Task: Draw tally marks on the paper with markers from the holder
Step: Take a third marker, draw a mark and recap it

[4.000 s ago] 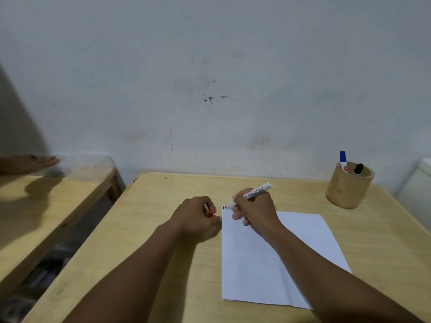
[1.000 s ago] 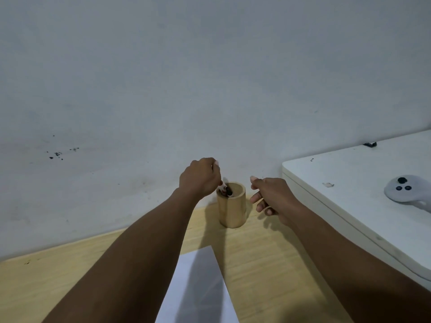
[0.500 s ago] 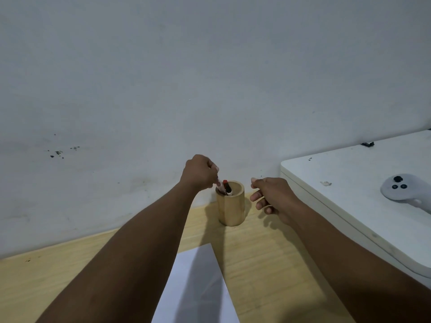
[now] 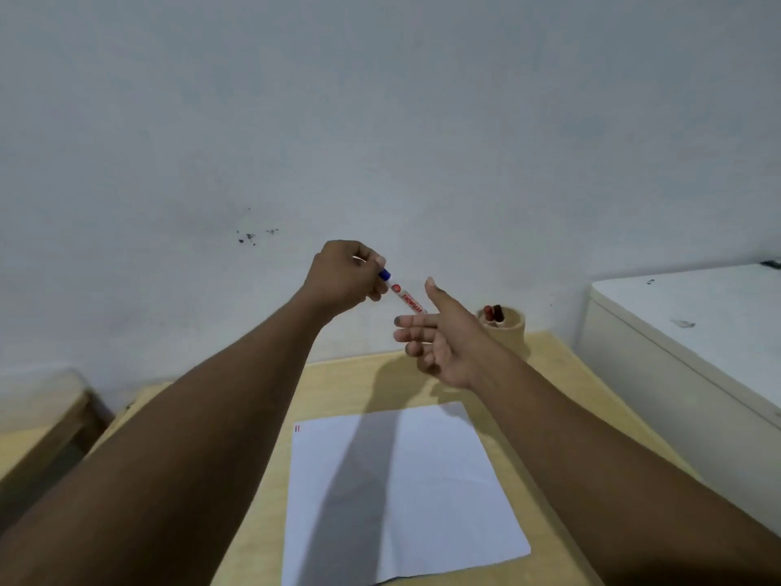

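Note:
My left hand [image 4: 348, 276] is raised above the table and pinches the blue end of a white marker [image 4: 405, 296] with red print. The marker slants down to the right towards my right hand [image 4: 439, 337], whose fingers are spread apart with the thumb up; the marker's lower end passes behind that hand. The bamboo holder [image 4: 507, 327] stands at the table's back right with a red and a black marker in it. A white paper [image 4: 443, 492] lies on the table below my arms, with two short red marks [image 4: 297, 428] at its top left corner.
The wooden table [image 4: 338, 387] ends against a grey wall. A white cabinet [image 4: 693, 332] stands right of the table. A second wooden surface [image 4: 38, 420] is at the left, across a gap.
My left hand has lifted the blue-ended marker out of the holder and carried it left and up. My right hand has opened beside it. The view has swung left, showing the paper.

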`<state>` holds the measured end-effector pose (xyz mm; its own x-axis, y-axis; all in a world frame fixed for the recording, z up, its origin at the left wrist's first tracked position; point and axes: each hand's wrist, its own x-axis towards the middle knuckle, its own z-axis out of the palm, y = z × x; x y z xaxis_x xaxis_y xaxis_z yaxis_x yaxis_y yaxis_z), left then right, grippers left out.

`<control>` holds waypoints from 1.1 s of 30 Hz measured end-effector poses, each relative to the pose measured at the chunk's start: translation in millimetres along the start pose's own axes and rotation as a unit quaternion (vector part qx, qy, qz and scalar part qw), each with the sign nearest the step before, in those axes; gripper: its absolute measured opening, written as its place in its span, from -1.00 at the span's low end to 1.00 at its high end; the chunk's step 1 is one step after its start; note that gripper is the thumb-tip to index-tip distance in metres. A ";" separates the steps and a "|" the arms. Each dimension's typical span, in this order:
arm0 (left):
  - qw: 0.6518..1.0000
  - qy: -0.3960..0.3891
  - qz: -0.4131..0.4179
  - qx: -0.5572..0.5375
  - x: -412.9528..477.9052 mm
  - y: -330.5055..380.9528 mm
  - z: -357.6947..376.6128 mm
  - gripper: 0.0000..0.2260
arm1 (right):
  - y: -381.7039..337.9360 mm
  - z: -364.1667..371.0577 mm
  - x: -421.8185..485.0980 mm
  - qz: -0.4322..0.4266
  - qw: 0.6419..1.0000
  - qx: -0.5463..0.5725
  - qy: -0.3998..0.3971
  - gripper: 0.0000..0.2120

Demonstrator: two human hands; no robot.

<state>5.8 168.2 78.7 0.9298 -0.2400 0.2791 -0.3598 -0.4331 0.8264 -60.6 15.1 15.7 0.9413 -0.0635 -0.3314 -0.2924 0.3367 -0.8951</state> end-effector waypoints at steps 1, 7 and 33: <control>1.000 -0.006 -0.008 -0.016 -7.3 -7.1 -12.2 -0.81 | 7.7 12.8 2.1 0.015 0.999 0.028 -0.012 -0.24; 0.993 -0.033 -0.072 -0.083 -50.2 -59.4 -68.0 -0.82 | 53.9 82.4 11.8 0.029 0.987 0.156 -0.006 -0.55; 0.985 -0.026 -0.141 0.092 -120.4 -205.4 -69.1 -0.96 | 92.8 75.4 37.9 -0.094 0.984 -0.150 -0.035 -0.82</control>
<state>-26.8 346.1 -90.8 0.9914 -0.1288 0.0213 -0.0994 -0.6382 0.7634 -39.4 114.8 -57.5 0.9897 -0.0292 -0.1401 -0.1392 0.0313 -0.9898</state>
